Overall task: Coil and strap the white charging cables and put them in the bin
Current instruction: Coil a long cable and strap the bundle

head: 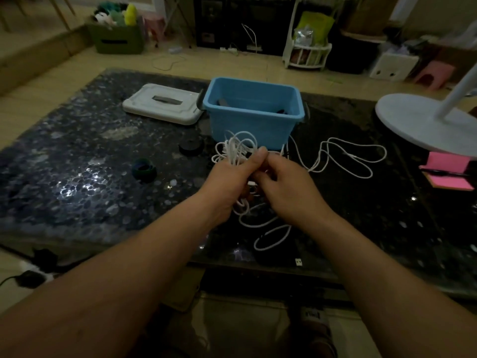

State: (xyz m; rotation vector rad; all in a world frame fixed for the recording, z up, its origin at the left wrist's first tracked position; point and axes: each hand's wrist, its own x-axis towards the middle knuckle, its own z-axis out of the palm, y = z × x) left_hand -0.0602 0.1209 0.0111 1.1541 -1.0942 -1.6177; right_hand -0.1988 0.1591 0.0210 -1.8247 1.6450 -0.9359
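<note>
1. Our left hand (232,177) and right hand (286,182) meet over the near part of the dark speckled table (77,164).
2. Our left hand grips a bunch of loops of a white charging cable (238,148), fingers wrapped round it and thumb on top.
3. Our right hand touches the left, its fingers curled in on the same cable. Its fingertips are hidden from us.
4. Slack cable lies looped on the table beneath our hands, and a USB plug (298,262) lies near the front edge.
5. Behind our hands stands the open blue bin (253,112). Inside we see only a few dark shapes, too dim to name.
6. A white lid (162,104) with a dark handle lies flat just left of the bin.
7. More loose white cable (348,156) sprawls to the right of the bin. We cannot tell whether it is a separate cable.
8. The frame's right edge cuts off a white lamp base (418,120) and a pink notepad (449,174).
9. A green crate (118,40) on the floor holds blurred soft toys.
</note>
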